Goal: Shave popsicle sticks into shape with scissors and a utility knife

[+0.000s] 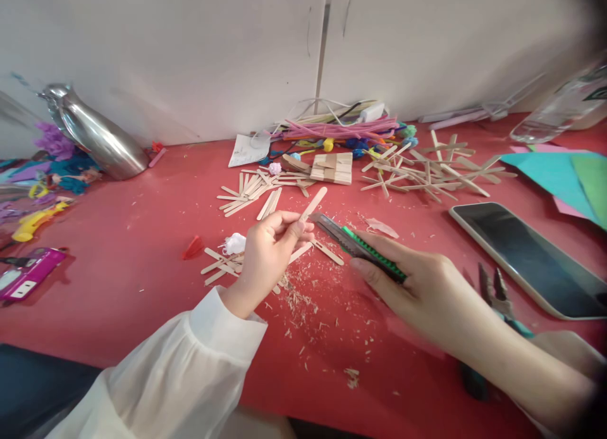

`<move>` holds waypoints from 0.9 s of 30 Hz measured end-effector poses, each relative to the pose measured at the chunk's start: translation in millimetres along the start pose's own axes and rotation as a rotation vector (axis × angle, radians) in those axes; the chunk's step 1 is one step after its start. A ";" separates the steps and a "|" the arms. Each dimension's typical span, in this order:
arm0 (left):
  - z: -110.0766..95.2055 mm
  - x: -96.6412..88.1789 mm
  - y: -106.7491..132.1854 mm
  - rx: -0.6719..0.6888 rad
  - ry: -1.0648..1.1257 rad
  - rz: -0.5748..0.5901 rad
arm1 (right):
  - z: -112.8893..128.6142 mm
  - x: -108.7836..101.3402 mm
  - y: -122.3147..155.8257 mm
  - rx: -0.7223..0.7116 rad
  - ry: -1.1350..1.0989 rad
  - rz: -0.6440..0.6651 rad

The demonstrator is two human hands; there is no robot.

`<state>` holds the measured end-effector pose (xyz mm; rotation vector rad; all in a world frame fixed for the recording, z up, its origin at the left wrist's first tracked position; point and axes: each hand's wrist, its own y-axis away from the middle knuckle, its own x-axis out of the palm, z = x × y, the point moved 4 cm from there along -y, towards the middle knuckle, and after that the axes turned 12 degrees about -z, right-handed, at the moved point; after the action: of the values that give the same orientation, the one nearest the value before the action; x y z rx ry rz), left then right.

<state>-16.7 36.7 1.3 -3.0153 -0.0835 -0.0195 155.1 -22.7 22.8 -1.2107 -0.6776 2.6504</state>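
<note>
My left hand [275, 252] pinches a wooden craft stick [315, 202], whose rounded end points up and away from me. A green and black utility knife [365, 248] is gripped in my right hand [417, 287], its blade out and its tip close beside the stick. Whether the blade touches the wood, I cannot tell. Below my hands lie wood shavings [301, 300] and a craft stick with a slot cut in it [328, 253]. More craft sticks [220, 263] lie crossed by my left wrist, near a white glue bottle or cap-like piece [234, 243].
Loose craft sticks [251, 192] and a stacked bundle [332, 168] lie beyond my hands. Joined sticks [436, 167] are behind right. A phone [531, 255] and pliers [496, 293] lie right. A steel jug [97, 135] stands left; a clear bottle [554, 113] stands far right.
</note>
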 end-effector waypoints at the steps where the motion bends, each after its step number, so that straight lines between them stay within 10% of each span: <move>1: -0.3 0.5 0.3 0.002 0.002 -0.003 | -0.6 0.3 0.2 0.001 0.003 0.003; 17: 3.3 -0.5 7.3 0.181 -0.297 -0.068 | -1.7 10.1 3.5 0.388 -0.279 0.256; 27: -2.9 2.3 6.3 0.113 -0.234 -0.020 | 6.6 4.6 4.6 -0.111 0.119 -0.071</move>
<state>-14.1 30.2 3.4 -2.8904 -0.1314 0.3254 147.3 -27.6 21.4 -1.3346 -0.8402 2.4904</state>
